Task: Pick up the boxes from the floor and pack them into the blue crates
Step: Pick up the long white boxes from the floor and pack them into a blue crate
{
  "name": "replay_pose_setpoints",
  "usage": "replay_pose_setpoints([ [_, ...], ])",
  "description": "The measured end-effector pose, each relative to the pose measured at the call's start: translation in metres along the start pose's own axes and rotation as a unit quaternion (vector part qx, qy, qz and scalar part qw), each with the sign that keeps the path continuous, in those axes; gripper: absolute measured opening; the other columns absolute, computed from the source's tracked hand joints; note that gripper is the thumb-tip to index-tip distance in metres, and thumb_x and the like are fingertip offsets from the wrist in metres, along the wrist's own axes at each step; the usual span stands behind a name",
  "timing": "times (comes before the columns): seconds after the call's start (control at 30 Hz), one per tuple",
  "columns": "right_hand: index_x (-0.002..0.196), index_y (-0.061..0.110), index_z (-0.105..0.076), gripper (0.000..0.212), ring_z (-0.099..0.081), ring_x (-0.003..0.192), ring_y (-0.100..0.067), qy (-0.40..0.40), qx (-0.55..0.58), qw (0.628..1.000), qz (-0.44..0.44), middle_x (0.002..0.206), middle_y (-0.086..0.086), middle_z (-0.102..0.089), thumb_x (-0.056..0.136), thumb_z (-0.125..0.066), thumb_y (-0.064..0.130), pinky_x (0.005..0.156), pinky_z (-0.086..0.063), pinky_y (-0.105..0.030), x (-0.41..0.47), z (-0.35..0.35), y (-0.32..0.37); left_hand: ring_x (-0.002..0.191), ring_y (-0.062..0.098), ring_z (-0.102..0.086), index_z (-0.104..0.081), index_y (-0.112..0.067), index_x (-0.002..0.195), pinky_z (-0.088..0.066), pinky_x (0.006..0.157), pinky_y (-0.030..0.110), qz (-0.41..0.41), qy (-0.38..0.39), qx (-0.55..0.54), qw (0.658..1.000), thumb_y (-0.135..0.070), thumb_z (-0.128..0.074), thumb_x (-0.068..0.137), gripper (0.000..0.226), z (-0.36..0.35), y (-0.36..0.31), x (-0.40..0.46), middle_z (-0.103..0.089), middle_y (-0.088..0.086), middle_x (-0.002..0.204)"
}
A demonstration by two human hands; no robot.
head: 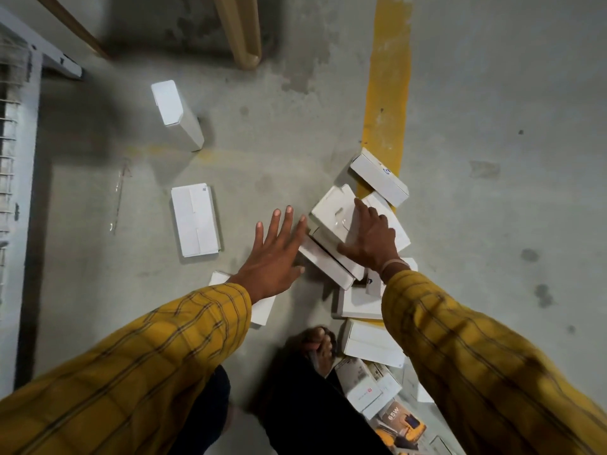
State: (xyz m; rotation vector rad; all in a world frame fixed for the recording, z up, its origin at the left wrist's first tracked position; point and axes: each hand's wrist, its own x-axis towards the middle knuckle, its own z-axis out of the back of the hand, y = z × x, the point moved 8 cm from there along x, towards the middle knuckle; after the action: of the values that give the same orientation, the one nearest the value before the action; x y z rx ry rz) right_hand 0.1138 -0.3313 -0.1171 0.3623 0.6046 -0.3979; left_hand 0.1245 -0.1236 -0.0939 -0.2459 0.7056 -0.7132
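Nearest: a jumble of printed boxes (371, 387) on the concrete floor (492, 224) at bottom right, beside a sandalled foot (320, 348). Both arms in yellow checked sleeves (147, 356) reach forward. Partly under the left wrist lies a small white box (262, 308). Left hand (274, 254) hovers flat, fingers (284, 224) straight and spread, gripping nothing, just beside the pile of white boxes (331, 257). Right hand (372, 238) lies spread on the top box of the pile (335, 211), fingers extended, thumb down its near edge; whether it has hold of it, can't tell. Beyond the pile, one white box (379, 177) lies across the yellow floor stripe (389, 87). Left, a flat white box (195, 220) lies alone; farther off, a tall white box (177, 114) stands upright. Blue crates not in view.
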Motion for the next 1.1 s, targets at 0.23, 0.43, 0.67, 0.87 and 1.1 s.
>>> replay_pose_setpoints([
  [0.23,0.131,0.021,-0.048,0.090,-0.069,0.095,-0.019,0.149,0.472,0.866,-0.072,0.121,-0.010,-0.068,0.063,-0.081,0.069,0.064,-0.057,-0.036,-0.019,0.009,0.054,0.146,0.022,-0.039,-0.006,-0.055,0.155,-0.033,0.118,0.053,0.199,0.040,-0.656,0.727,-0.081,-0.035,0.089,0.077,0.022,-0.003,0.002,-0.028,-0.011,0.164],
  [0.43,0.125,0.020,-0.066,0.062,-0.066,0.094,-0.011,0.159,0.476,0.865,-0.029,0.103,0.006,-0.069,0.101,-0.033,0.068,0.084,-0.055,-0.030,-0.021,-0.001,0.096,0.125,0.025,-0.059,-0.029,-0.051,0.148,-0.055,0.095,0.055,0.237,-0.075,-0.749,0.614,-0.064,-0.061,0.089,0.068,0.026,0.019,0.005,-0.057,-0.007,0.140],
  [0.67,0.147,0.008,-0.038,0.078,-0.039,0.128,-0.043,-0.015,0.031,0.987,-0.154,0.141,-0.018,-0.040,0.084,-0.075,0.038,0.100,-0.042,-0.051,0.020,-0.011,-0.018,0.120,0.022,-0.057,-0.029,-0.049,0.149,-0.058,0.093,0.049,0.233,-0.028,-0.706,0.668,-0.059,-0.059,0.093,0.065,0.017,0.047,-0.002,-0.057,-0.008,0.135],
  [0.87,0.138,0.007,-0.041,0.070,-0.043,0.124,-0.041,0.011,0.002,0.983,-0.182,0.137,-0.018,-0.042,0.083,-0.076,0.031,0.098,-0.043,-0.048,0.037,-0.042,-0.043,0.119,0.018,-0.060,-0.039,-0.039,0.145,-0.057,0.094,0.038,0.215,-0.033,-0.660,0.719,-0.063,-0.063,0.087,0.067,0.022,0.058,-0.003,-0.061,-0.008,0.130],
  [1.1,0.121,-0.001,-0.053,0.055,-0.054,0.106,-0.041,-0.118,0.190,0.968,-0.113,0.126,-0.022,-0.046,0.085,-0.076,0.033,0.089,-0.045,-0.042,-0.012,0.029,0.024,0.104,0.001,-0.057,-0.034,-0.032,0.134,-0.051,0.083,0.021,0.186,-0.142,-0.466,0.853,-0.068,-0.081,0.065,0.091,0.104,0.045,-0.040,-0.054,-0.015,0.117],
])
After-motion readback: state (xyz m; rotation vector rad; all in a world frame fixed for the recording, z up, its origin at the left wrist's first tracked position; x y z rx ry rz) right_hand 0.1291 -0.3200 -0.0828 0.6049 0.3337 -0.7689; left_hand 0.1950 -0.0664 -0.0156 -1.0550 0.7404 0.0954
